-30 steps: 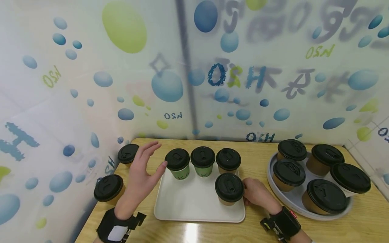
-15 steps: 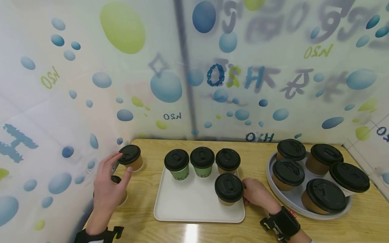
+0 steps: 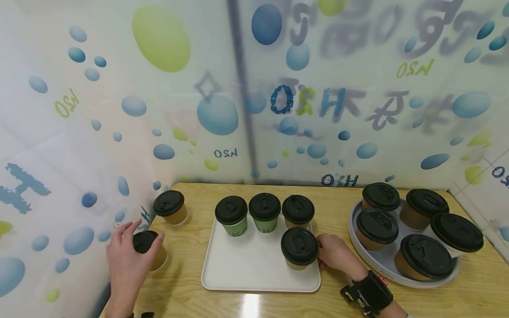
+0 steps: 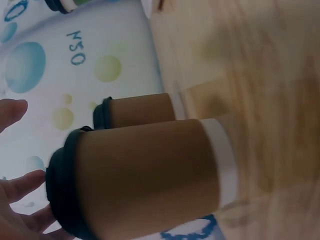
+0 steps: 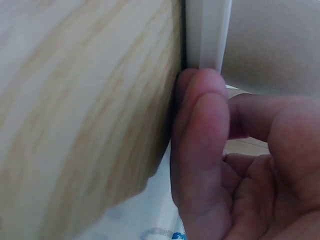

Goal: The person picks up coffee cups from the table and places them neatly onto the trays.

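Observation:
My left hand [image 3: 128, 260] is around the black lid of a brown paper coffee cup [image 3: 160, 258] at the table's left edge, thumb and fingers spread. In the left wrist view the fingers are close to the lid of this coffee cup [image 4: 145, 180], and the thumb stands apart from it. My right hand [image 3: 336, 252] grips the right rim of a white rectangular tray [image 3: 238, 274]; its curled fingers meet the tray rim [image 5: 210, 35] in the right wrist view. On the tray stand two green cups [image 3: 235, 227] and two brown cups [image 3: 299, 247], all lidded.
Another brown lidded cup [image 3: 171, 207] stands behind the one at my left hand. To the right, a round grey tray [image 3: 358, 247] carries several lidded cups. A patterned curtain [image 3: 222, 115] rises behind the wooden table [image 3: 191, 282].
My left hand has moved left and down from beside the white tray to the nearer cup at the left. The right hand has stayed at the tray's rim.

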{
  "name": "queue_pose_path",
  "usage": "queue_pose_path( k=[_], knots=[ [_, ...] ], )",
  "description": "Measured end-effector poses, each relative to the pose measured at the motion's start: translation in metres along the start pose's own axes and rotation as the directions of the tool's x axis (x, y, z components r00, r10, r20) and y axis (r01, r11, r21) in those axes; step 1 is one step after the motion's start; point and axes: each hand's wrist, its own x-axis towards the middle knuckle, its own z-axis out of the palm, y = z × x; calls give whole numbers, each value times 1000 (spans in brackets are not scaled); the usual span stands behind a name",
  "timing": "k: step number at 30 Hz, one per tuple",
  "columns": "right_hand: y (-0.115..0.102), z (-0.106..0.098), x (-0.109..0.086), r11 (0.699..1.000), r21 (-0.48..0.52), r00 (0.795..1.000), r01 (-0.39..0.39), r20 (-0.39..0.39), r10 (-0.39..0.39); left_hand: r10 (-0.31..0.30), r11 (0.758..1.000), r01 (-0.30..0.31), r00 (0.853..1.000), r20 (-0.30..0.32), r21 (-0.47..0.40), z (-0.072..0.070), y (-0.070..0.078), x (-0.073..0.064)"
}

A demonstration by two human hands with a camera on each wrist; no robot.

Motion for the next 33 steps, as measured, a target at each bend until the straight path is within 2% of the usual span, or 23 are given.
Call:
queue_pose_path(
  k=[4,7,10,15,20,27,33],
  knots=[
    [0,1,0,1000,1,1000,-1,5,1,-98,993,93,993,66,72,5,-10,-4],
    [1,0,1,1000,-6,1000,1,9,-1,-166,983,153,977,131,106,9,-16,-5],
    [1,-1,1,1000,-13,1000,5,4,-5,-185,980,170,971,151,105,13,-19,-8],
    [1,0,2,1000,-11,1000,-16,19,16,-144,987,137,985,95,84,16,-22,-11],
    [1,0,2,1000,-4,1000,-17,24,17,-122,992,120,991,56,47,15,-20,-11],
    [0,-1,2,1000,-25,999,-17,27,18,-21,1000,22,1000,19,-21,11,-2,-6],
    [0,-1,1,1000,-19,1000,-21,22,21,30,997,-31,999,-9,-72,10,16,-4]
  ],
)
